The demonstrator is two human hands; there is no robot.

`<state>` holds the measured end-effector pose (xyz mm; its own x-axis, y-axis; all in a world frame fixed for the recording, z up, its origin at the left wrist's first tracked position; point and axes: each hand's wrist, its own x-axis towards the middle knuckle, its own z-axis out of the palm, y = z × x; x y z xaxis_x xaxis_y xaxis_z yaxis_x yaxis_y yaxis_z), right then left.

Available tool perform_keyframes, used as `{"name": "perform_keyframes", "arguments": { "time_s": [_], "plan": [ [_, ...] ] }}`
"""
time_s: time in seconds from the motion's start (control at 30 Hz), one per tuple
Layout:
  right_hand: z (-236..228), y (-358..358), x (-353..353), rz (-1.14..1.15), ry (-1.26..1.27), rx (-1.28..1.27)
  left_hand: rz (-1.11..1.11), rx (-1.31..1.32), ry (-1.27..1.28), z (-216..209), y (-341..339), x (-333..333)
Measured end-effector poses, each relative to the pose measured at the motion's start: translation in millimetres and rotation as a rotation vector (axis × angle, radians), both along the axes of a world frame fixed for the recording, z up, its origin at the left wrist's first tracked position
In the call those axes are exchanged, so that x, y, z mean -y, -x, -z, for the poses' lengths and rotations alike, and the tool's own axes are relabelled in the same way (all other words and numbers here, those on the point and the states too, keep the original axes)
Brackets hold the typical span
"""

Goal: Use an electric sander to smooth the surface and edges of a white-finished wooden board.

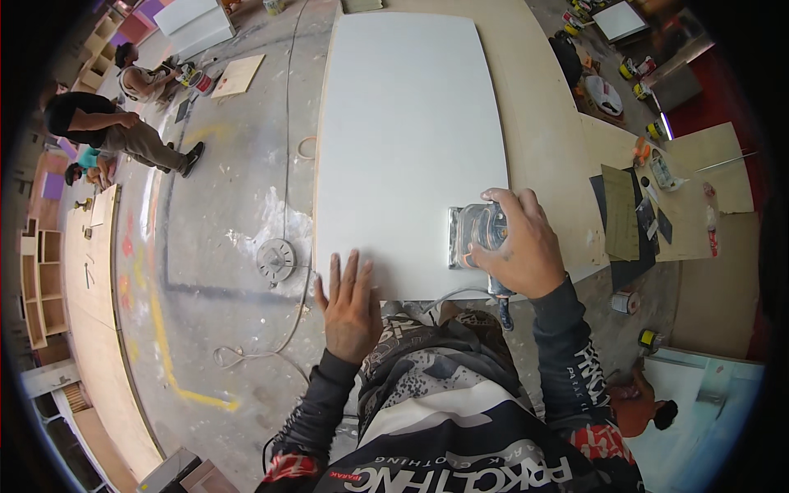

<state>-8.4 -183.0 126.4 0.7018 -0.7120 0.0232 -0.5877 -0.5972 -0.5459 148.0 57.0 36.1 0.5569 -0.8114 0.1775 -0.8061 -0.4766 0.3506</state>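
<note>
A long white board [403,140] lies flat on a larger plywood sheet in front of me. My right hand [526,246] is wrapped over the top of a sheet sander [477,236], whose flat pad rests on the board near its right edge. Dust coats the sander's body, and its cord [454,294] trails off the near edge. My left hand [351,308] is laid on the board's near left corner, fingers stretched and spread, holding nothing.
A cable reel [275,260] with loose cord sits on the floor at left. Sanding sheets [620,214] and a bottle [664,168] lie on plywood at right. One person stands at far left; others crouch beyond and at lower right. Paint cans [626,301] stand on the floor.
</note>
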Motion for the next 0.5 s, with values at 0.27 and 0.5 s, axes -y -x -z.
{"name": "perform_keyframes", "arguments": {
  "time_s": [0.27,0.5],
  "plan": [
    [-0.8,-0.3,5.1,-0.034,0.013,0.047,0.375,0.149,-0.201,10.7,-53.7,86.2],
    [-6.3,-5.2,12.7,-0.076,0.011,0.084,0.343,0.216,-0.142,15.5,-97.9,177.7]
  ]
}}
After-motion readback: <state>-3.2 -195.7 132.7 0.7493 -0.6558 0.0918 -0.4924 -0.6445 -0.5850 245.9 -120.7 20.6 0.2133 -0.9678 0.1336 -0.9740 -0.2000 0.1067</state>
